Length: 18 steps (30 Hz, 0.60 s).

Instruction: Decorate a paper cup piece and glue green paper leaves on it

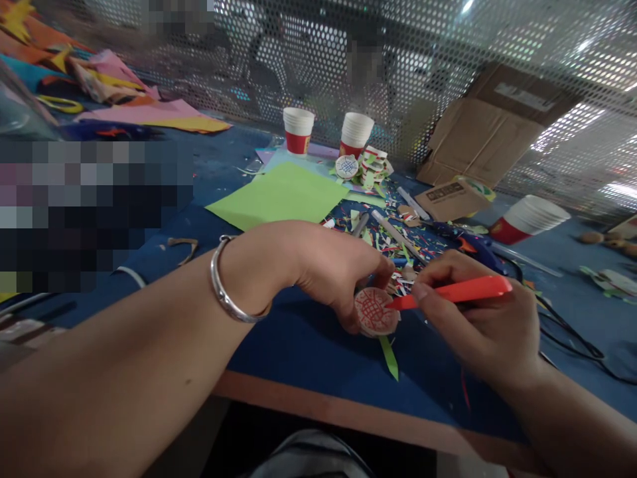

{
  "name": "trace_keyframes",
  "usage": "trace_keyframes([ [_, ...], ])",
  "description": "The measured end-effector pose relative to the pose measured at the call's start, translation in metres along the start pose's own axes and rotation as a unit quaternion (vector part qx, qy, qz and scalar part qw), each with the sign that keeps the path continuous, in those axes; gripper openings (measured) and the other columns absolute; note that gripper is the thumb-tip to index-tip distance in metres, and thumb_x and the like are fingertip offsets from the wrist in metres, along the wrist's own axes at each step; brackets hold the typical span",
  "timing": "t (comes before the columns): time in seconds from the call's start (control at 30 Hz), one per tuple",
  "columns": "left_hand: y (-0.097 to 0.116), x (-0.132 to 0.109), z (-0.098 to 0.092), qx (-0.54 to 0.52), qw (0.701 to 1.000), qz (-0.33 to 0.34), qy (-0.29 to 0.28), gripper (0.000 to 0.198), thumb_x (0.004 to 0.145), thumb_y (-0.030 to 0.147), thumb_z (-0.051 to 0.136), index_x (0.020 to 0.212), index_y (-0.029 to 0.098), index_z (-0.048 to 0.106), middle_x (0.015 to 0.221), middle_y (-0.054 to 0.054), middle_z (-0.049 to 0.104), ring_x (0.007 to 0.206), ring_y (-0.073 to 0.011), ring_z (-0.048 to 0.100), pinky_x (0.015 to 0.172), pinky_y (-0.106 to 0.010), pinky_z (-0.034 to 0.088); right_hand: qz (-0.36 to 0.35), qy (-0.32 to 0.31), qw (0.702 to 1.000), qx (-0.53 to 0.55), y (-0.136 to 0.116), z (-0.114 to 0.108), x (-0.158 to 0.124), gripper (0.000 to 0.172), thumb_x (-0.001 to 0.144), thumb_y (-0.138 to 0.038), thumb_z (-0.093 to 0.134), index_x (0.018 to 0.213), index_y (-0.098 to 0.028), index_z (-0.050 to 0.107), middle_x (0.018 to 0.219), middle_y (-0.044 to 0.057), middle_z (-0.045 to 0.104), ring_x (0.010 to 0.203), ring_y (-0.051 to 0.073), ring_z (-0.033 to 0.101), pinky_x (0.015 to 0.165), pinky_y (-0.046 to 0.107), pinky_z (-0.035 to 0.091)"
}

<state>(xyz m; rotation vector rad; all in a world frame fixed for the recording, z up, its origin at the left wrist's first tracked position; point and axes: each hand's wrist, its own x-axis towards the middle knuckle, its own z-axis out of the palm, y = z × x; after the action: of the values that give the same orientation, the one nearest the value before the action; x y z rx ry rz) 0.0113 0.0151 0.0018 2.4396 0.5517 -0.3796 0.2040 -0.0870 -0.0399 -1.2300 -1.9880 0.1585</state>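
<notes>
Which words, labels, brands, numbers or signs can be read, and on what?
No text can be read for certain.
Small cardboard piece: dark print, blurred.
Large cardboard box: pale label, too blurred.
Leftmost cup stack: yellow mark on red, too small.
Middle cup stack: likewise.

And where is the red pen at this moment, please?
In the head view, right of centre, the red pen is in the right hand, its tip at the round patterned piece that the left hand holds.

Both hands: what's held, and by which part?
Left hand holds the patterned disc by its edge; right hand pinches the red pen near its tip.
</notes>
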Motion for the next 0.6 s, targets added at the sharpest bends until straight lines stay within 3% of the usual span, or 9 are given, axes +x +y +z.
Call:
trace_keyframes([
  [0.2, -0.0006, 0.0009, -0.0001, -0.008, 1.0, 0.006, -0.01, 0.063, 0.071, 0.036, 0.081, 0.129, 0.023, 0.06, 0.099, -0.001, 0.074, 0.088, -0.022, 0.065, 0.075, -0.029, 0.045, 0.013, -0.005, 1.0, 0.009, -0.0012, -0.0001, -0.0014, 0.017, 0.086, -0.014, 0.061, 0.073, -0.025, 0.058, 0.06, -0.003, 0.058, 0.05, 0.012, 0.052, 0.047, 0.028, 0.039],
  [0.4, -0.0009, 0.0002, -0.0018, -0.017, 1.0, 0.009, -0.017, 0.06, 0.07, 0.036, 0.08, 0.126, 0.023, 0.06, 0.1, -0.002, 0.072, 0.077, -0.019, 0.062, 0.064, -0.028, 0.042, 0.013, -0.011, 1.0, 0.013, -0.0016, -0.0007, -0.0009, 0.017, 0.085, -0.014, 0.062, 0.073, -0.025, 0.058, 0.059, -0.003, 0.059, 0.048, 0.012, 0.052, 0.045, 0.027, 0.04],
  [0.6, -0.0008, -0.0001, -0.0022, -0.029, 0.999, 0.005, -0.02, 0.061, 0.069, 0.036, 0.079, 0.126, 0.023, 0.059, 0.102, -0.002, 0.072, 0.078, -0.0192, 0.062, 0.064, -0.028, 0.041, 0.014, -0.009, 0.999, 0.028, 0.0004, 0.0008, -0.0035, 0.016, 0.087, -0.013, 0.061, 0.075, -0.025, 0.059, 0.062, -0.003, 0.059, 0.051, 0.012, 0.053, 0.048, 0.028, 0.04],
])
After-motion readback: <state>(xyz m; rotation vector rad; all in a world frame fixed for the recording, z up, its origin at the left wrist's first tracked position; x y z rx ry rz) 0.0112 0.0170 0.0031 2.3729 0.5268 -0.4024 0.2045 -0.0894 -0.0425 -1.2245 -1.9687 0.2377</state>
